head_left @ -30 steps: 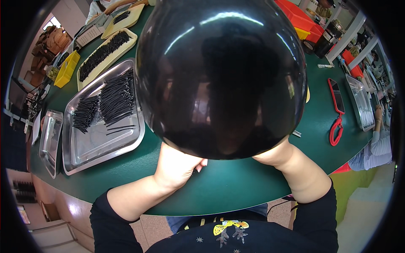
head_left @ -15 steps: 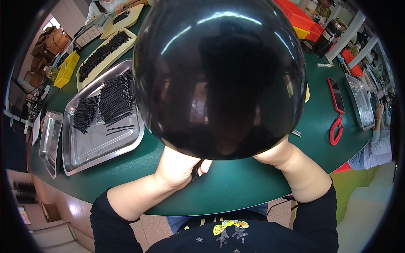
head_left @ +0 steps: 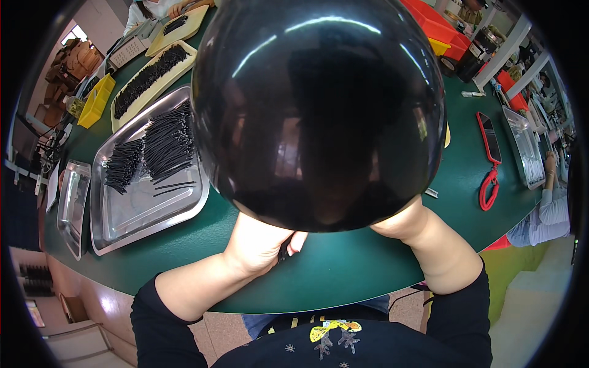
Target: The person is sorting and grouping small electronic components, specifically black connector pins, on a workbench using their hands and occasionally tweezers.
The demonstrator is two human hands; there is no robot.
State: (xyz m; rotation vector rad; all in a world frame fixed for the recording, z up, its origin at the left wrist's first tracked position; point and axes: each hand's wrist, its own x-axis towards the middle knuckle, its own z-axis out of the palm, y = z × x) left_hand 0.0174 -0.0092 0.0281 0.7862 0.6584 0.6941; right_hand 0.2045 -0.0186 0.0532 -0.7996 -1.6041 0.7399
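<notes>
Small black piece (head_left: 284,250) in the curled left hand (head_left: 257,244), at the lower edge of a glossy black dome (head_left: 319,122).
The right hand (head_left: 402,222) lies well apart to its right, its fingers hidden, grip unclear; both forearms angle inward.

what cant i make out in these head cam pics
- Head view: the left hand is partly covered by the glossy black dome; the small dark thing at it shows too little to identify.
- Head view: the right hand has its fingers behind the dome; whether it holds anything can't be told.
- Head view: the pale yellow thing is mostly behind the dome.
- Head view: the person at upper left is cut off by the top edge.
</notes>
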